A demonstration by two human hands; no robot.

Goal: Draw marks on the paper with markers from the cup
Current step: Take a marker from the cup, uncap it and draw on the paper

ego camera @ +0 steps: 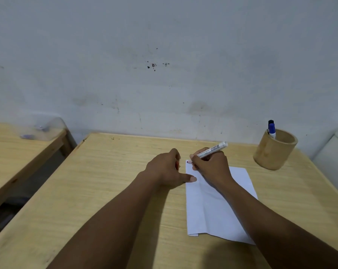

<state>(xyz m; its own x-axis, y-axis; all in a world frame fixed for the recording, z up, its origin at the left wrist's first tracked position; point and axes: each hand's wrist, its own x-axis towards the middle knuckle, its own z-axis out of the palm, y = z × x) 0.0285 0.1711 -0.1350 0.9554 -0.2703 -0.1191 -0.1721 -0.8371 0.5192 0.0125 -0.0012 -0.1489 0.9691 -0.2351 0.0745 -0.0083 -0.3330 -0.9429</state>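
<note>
View: looking down from the person's head at a pale wooden bench [106, 191] set against a scuffed grey-white wall.
Paper: a white sheet of paper [212, 210] lies flat on the bench, right of centre, with faint fold creases and one near corner turned under.
Right hand: the right hand [210, 164] rests on the far end of the sheet, its fingers [195, 159] closed around a white marker [212, 149] in a writing grip.
Marker: the barrel slants up and away to the right; its tip meets the paper's far left corner, where a small dark red spot shows.
Left hand: the left hand [164, 167] sits just beside the sheet, thumb on its left edge. Its other fingers are curled, and something red shows between them, perhaps the cap; I cannot tell.
Cup: a round wooden cup [275, 150] stands well apart at the far right, holding a blue-capped marker [271, 129].
Handling: the marker looks light, stiff and smooth, best pinched low near the tip. The paper is thin and likely to slide, so it needs pinning.
</note>
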